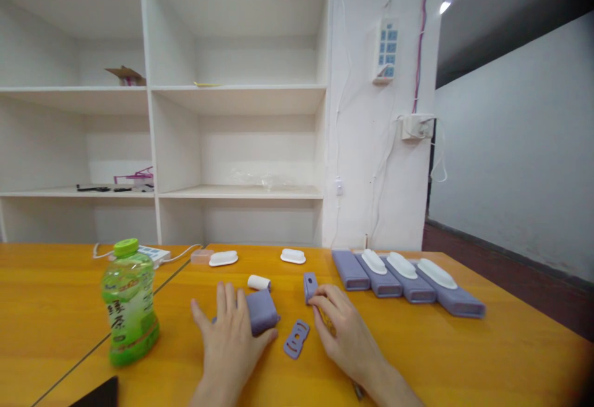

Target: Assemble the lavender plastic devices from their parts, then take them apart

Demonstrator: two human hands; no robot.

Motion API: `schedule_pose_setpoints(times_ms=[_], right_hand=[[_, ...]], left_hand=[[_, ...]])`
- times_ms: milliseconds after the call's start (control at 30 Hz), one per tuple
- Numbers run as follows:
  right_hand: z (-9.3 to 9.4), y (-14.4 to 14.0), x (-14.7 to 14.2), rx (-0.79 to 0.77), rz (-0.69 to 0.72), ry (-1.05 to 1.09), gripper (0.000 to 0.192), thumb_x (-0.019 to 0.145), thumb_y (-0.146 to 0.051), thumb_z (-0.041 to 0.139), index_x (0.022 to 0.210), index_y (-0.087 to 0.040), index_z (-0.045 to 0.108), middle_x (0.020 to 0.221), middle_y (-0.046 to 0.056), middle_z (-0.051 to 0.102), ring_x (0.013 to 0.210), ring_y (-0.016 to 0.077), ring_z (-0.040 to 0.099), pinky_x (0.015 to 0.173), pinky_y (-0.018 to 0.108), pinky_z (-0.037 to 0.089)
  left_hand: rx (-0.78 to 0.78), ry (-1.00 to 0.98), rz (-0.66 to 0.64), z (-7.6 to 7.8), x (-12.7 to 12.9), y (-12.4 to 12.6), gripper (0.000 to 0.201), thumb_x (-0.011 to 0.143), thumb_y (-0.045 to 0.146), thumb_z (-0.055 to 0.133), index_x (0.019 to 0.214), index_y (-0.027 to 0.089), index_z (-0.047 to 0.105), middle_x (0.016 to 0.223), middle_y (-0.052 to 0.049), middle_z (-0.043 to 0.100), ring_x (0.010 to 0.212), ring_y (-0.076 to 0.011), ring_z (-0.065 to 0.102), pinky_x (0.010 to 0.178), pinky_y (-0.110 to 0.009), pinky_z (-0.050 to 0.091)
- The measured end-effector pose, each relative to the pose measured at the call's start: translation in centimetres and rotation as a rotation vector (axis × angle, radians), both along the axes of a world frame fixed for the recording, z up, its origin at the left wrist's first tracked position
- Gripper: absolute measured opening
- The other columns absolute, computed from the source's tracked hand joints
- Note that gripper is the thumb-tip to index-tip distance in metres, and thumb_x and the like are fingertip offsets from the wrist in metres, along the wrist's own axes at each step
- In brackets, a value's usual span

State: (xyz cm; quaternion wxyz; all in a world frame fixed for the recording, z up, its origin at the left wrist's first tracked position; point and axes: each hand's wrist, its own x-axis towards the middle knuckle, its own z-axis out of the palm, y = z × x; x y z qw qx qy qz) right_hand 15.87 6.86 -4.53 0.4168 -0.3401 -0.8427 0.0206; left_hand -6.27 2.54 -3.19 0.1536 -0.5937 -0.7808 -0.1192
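My left hand (pixel 227 339) lies with fingers spread over a purple-grey box-shaped piece (pixel 263 312), covering its left part; the thumb reaches along its near side. With fingertips pinched, my right hand (pixel 343 329) grips the near end of a small purple piece with a dark hole (pixel 310 284), which stands on the table. A yellowish object (pixel 329 324) shows under the right palm, mostly hidden. Between the hands lies a flat purple slotted plate (pixel 296 339). Just behind the box-shaped piece is a white cylinder (pixel 258 282).
Several purple cases (pixel 351 271) line the right back, some topped with white oval pieces (pixel 403 265). Two more white ovals (pixel 293 256) lie at the back edge. A green bottle (pixel 130 305) stands left, near a power strip (pixel 155 254). White shelves (pixel 239 91) rise behind the table.
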Motion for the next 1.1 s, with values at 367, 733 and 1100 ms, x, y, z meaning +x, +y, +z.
schedule_pose_setpoints(times_ms=[367, 733, 1100], right_hand=[[0.2, 0.3, -2.8, -0.067, 0.036, 0.055, 0.024, 0.094, -0.016, 0.048, 0.108, -0.026, 0.065, 0.113, 0.007, 0.062, 0.108, 0.0229, 0.06, 0.097, 0.035, 0.047], [0.1, 7.0, -12.5, -0.149, -0.054, -0.104, 0.039, 0.089, -0.012, 0.052, 0.124, -0.023, 0.064, 0.124, 0.008, 0.064, 0.117, 0.0249, 0.057, 0.102, 0.033, 0.043], [-0.8, 5.8, -10.6, -0.247, -0.107, 0.051, 0.027, 0.09, -0.015, 0.048, 0.103, -0.015, 0.072, 0.103, 0.014, 0.069, 0.102, 0.0275, 0.064, 0.095, 0.037, 0.048]], left_hand=[[0.032, -0.123, 0.0, -0.9, 0.2, -0.1, 0.057, 0.086, 0.039, 0.052, 0.134, 0.009, 0.054, 0.114, -0.02, 0.061, 0.11, -0.0354, 0.056, 0.09, -0.045, 0.041], [-0.015, -0.09, 0.091, -1.6, 0.4, 0.5, 0.066, 0.085, 0.036, 0.053, 0.142, 0.004, 0.048, 0.117, -0.026, 0.062, 0.109, -0.0387, 0.057, 0.085, -0.045, 0.042], [0.122, -0.21, -0.011, -0.7, -0.6, 0.7, 0.06, 0.081, 0.034, 0.058, 0.134, 0.005, 0.055, 0.117, -0.022, 0.061, 0.111, -0.0363, 0.055, 0.095, -0.047, 0.039]])
